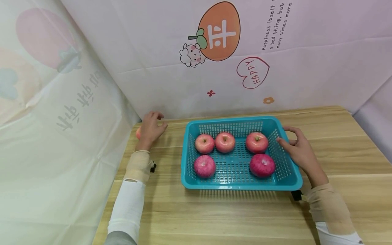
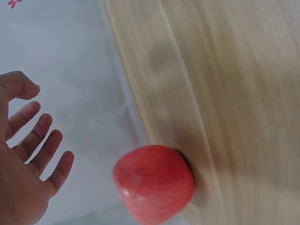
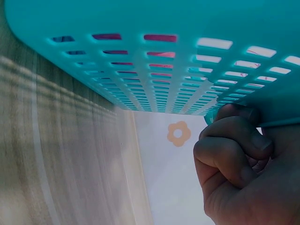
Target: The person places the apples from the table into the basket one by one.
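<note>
A blue plastic basket (image 1: 232, 186) with slotted walls holds several red and pink apples (image 1: 257, 142). My right hand (image 1: 301, 151) grips its right side, thumb over the rim and fingers on the outer wall. The right wrist view shows those curled fingers (image 3: 234, 140) against the basket wall (image 3: 140, 21). Left of the basket, my left hand (image 1: 152, 127) hovers near the table's far left corner, fingers loosely bent and holding nothing. A separate red apple (image 2: 154, 183) sits by the table edge beside that hand, apart from it; in the head view the hand and wrist partly hide it.
The wooden table (image 1: 239, 217) meets a white printed cloth (image 1: 159, 85) along its back edge. More pale cloth (image 1: 61, 170) hangs along the left side. Each wrist carries a tan wrap with a small black device (image 1: 153, 166).
</note>
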Motion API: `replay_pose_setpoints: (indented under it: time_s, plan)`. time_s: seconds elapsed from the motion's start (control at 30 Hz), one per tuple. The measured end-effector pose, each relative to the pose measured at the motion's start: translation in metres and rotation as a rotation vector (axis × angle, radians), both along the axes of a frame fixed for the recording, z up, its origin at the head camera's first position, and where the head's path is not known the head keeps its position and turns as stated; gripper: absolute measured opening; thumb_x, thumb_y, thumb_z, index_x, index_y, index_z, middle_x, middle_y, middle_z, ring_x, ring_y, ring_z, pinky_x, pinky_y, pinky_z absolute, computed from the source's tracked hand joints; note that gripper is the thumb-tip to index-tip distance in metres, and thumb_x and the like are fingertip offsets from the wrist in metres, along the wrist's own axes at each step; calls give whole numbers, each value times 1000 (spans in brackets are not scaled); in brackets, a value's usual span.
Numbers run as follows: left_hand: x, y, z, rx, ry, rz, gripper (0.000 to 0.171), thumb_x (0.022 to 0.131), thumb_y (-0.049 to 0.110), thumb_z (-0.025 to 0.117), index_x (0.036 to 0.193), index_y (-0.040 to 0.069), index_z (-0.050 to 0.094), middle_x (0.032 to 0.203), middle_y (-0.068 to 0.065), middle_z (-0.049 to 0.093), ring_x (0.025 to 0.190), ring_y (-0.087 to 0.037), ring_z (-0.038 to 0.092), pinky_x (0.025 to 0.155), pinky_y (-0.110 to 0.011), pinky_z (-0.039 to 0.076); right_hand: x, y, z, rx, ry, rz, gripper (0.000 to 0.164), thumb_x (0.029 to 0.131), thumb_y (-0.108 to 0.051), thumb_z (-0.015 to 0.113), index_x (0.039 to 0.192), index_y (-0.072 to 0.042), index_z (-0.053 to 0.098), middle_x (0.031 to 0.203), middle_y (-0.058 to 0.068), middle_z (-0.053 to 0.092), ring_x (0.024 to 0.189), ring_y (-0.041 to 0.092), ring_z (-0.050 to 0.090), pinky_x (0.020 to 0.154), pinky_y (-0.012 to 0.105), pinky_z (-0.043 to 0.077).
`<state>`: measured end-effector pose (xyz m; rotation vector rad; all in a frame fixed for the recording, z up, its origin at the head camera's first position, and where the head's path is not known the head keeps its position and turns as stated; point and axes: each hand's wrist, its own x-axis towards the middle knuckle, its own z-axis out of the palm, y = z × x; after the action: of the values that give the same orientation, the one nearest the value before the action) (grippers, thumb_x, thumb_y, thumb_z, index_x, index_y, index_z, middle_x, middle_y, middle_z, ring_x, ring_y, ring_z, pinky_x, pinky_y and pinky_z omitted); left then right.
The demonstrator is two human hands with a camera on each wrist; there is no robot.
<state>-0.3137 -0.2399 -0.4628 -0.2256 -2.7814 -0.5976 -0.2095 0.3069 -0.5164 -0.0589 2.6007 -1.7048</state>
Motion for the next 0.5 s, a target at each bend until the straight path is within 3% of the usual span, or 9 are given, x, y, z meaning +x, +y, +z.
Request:
replay_pose_setpoints:
  time_s: [0.5]
  plan:
    - [-1, -15, -8, -8, -56, 68, 47, 92, 28, 65, 131, 3, 62, 132, -20, 58, 127, -40, 51, 107, -56, 45, 2, 0, 1, 6, 2, -5, 72, 110, -38, 59, 162, -4, 23, 102, 27, 78, 68, 19, 78, 58, 39, 64]
